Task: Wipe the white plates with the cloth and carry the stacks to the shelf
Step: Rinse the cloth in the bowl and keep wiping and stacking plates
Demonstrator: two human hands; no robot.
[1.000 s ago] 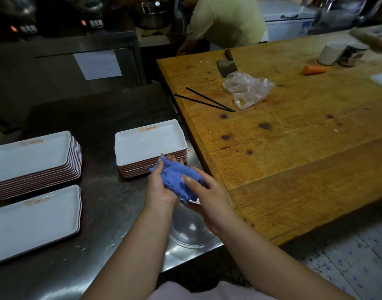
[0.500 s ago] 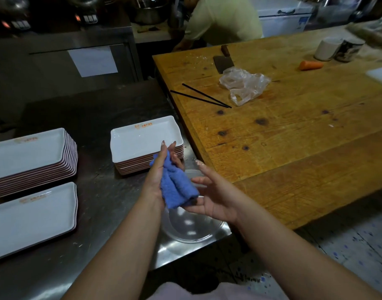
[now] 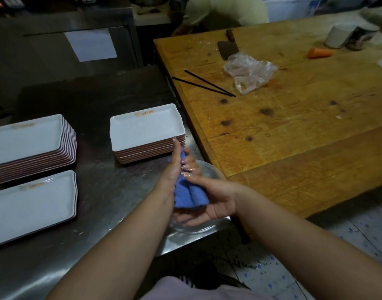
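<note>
Over the steel counter (image 3: 112,191) my two hands hold a folded blue cloth (image 3: 191,195). My left hand (image 3: 171,169) grips its upper part, forefinger straight up and the other fingers curled round it. My right hand (image 3: 214,204) lies palm up under the cloth, its thumb laid across it. Just beyond my hands is a stack of white rectangular plates (image 3: 144,131). A taller plate stack (image 3: 25,139) stands at the left edge, and a low white plate (image 3: 30,204) lies in front of it.
A clear round bowl (image 3: 210,173) sits under my hands at the counter's corner. The wooden table (image 3: 294,137) on the right carries black chopsticks (image 3: 207,84), a plastic bag (image 3: 248,72), a cleaver (image 3: 228,48), a carrot (image 3: 320,53) and cups (image 3: 337,36). A person (image 3: 224,11) stands beyond it.
My right hand, open beside the cloth half a second ago, has come under it and laid its thumb over it. The cloth is folded narrower than a second ago.
</note>
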